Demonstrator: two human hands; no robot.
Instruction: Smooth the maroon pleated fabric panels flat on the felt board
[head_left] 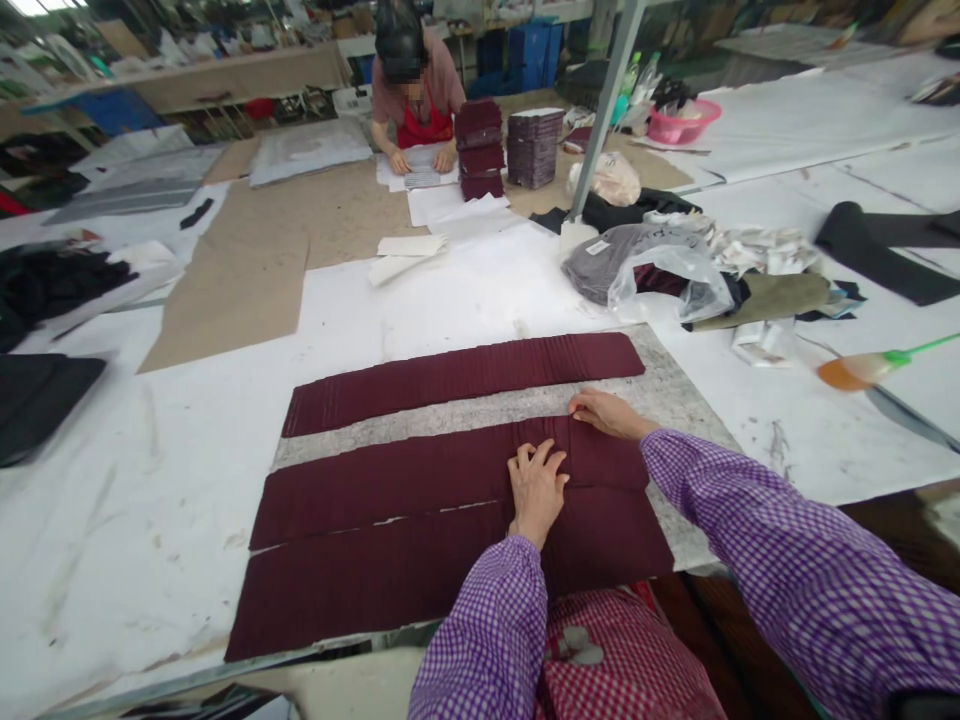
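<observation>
Maroon cloth [352, 590] lies in three rows at lower centre, the nearest beside the front edge of the tabletop [112, 570]. On the middle row [375, 490], the left hand [538, 492] rests with fingers loosely spread; the right hand [606, 412] has its fingers close together at the upper edge, though whether they grip a layer I cannot tell. The cloth looks light and limp, likely to crease or slide, so an edge pinch with a flat steadying palm should suit. The far row [465, 378] lies beyond a strip of grey sheet [442, 412].
</observation>
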